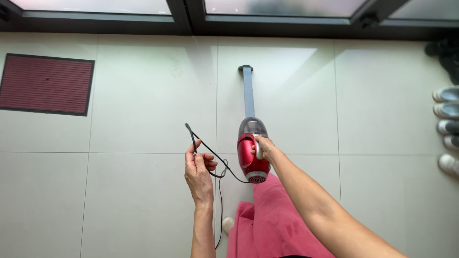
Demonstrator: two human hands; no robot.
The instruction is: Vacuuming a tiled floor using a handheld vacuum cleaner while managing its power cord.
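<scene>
Red plastic handheld stick vacuum with clear dust cup and grey tube [252, 148] stood upright on pale glossy floor tiles [143, 191], nozzle out near the dark window frame [191, 24]; right hand [264, 147] was closed round its grey handle, left hand [198, 169] pinched a loop of the thin black power cord [210, 155], fingers loosely curled, just left of the vacuum body. Dark red ribbed rectangular doormat [46, 84] lay far left, no labels readable. Row of pale shoes [448, 126] was cut off at right edge, cord's lower end ran out of frame, pink garment [272, 224] hid the feet mostly.
</scene>
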